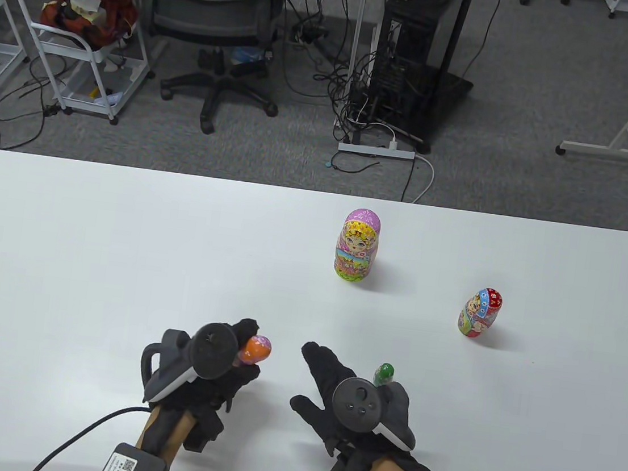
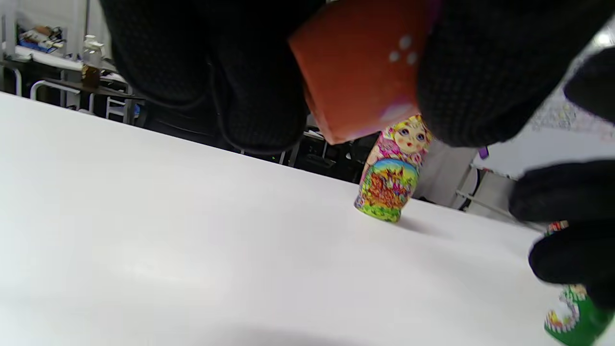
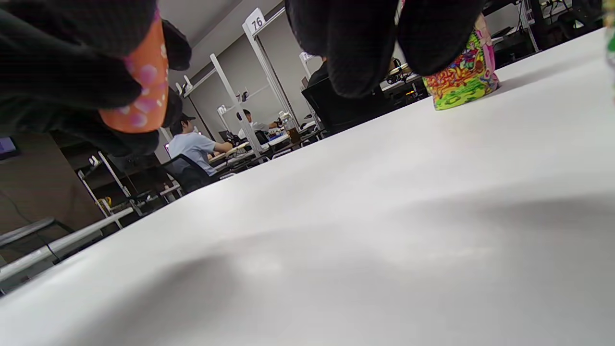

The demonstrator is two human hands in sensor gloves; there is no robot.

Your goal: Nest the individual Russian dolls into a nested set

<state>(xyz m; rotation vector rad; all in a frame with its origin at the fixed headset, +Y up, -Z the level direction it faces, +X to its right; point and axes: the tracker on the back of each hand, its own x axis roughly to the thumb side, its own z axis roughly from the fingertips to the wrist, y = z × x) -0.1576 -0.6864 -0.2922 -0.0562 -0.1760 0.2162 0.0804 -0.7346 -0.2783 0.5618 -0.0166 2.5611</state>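
My left hand grips a small orange doll with pink spots just above the table; the left wrist view shows this orange doll pinched between gloved fingers. My right hand hovers beside it with fingers spread and straight, holding nothing. A tiny green doll stands just right of that hand, behind its tracker; whether they touch I cannot tell. The large pink-and-yellow doll stands upright mid-table. A red-and-blue doll stands farther right.
The white table stretches bare to the left and front. Beyond its far edge are an office chair, a computer tower with cables, and a wire cart. A cable trails from my left wrist.
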